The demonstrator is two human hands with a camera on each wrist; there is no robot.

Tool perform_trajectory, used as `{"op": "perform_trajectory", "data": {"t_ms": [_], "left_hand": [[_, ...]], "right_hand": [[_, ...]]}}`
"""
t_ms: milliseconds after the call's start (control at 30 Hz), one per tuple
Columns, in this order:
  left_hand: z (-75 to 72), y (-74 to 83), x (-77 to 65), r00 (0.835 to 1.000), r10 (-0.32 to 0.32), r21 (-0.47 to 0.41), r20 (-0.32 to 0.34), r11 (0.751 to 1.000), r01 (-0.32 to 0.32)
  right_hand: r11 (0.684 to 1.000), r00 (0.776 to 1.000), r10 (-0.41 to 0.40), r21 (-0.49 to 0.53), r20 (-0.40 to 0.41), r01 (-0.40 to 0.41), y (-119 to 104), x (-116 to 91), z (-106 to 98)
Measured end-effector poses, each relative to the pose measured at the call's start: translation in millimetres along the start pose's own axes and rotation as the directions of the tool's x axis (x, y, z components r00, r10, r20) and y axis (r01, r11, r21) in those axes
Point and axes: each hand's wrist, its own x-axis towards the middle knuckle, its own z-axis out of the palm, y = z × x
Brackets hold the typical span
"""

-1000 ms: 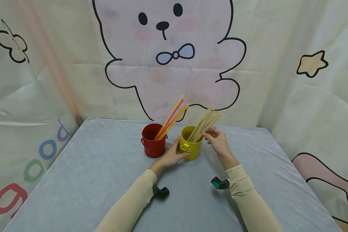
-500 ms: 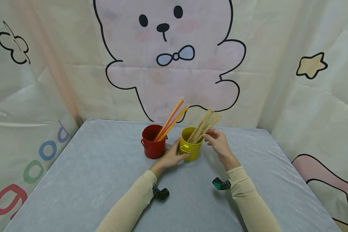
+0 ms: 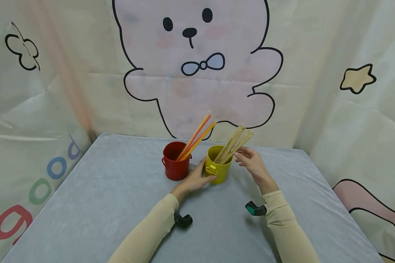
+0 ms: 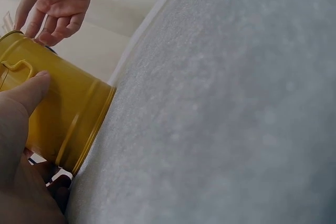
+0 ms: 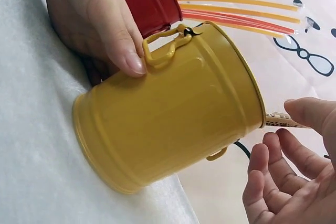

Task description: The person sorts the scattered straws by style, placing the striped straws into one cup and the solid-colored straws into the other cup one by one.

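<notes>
My left hand [image 3: 195, 179] grips the small yellow metal bucket [image 5: 173, 114], thumb across its front below the handle, fingers round its left side. The bucket stands upright on the cloth. Several thin beige sticks [image 3: 228, 148] in printed wrappers lean out of it to the right. My right hand [image 3: 253, 164] is at the bucket's right rim; in the right wrist view its thumb and index fingertip pinch one printed stick [image 5: 276, 121] just past the rim, the other fingers loosely bent. The lower ends of the sticks are hidden inside the bucket.
A red bucket [image 3: 176, 168] stands close on the left, holding several orange and red straws [image 3: 199, 137] in clear wrappers. Blue-grey cloth [image 3: 118, 204] covers the table. A printed bear backdrop [image 3: 197, 87] rises behind its rear edge.
The head view has shifted slightly. My right hand has moved a little to the right along the rim, and the beige sticks spread slightly more apart. The left hand keeps its grip.
</notes>
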Motion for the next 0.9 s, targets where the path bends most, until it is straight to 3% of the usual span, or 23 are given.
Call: {"op": "perform_trajectory", "data": {"t_ms": [267,567,900], "left_hand": [[-6.7,3.4,-1.6,0.998,0.026,0.003,0.051,1.000,-0.026],[-19.5,9.0,-16.4,0.996,-0.057,0.030,0.065,0.998,0.055],[-28.3,9.0,-34.2,0.999,0.008,0.082,0.048,0.997,-0.012]], "right_hand": [[1.000,0.999,-0.030,-0.007,0.029,0.031,-1,1,-11],[0.999,0.998,-0.032,0.014,0.058,0.032,-1,-7,-28],[0.998,0.995,-0.064,-0.016,0.073,0.065,-1,-8,-35]]}}
